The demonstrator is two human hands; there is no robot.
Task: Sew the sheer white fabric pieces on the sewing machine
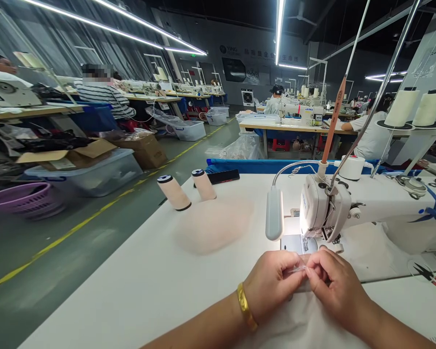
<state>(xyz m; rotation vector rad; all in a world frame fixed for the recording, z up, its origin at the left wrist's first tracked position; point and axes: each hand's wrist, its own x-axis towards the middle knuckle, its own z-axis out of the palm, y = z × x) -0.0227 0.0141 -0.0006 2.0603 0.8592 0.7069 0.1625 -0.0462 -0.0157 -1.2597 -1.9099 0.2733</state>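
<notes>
White tabletop (131,281), two thread cones (174,193) near edge. Left hand (274,276) and right hand (336,286) pinched closed on pale fabric (302,320), just in front of sewing machine (380,201); fabric drapes below hands toward person.

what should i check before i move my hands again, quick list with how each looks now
1. Grip: ok, left hand and right hand pinch a thin pale piece.
2. Lamp lit: ok.
3. Needle height on the sewing machine: cannot tell, too small.
4. Red-handled snips away from fingers: ok, off to the right.
5. Peach thread cones standing: ok, both upright.
</notes>
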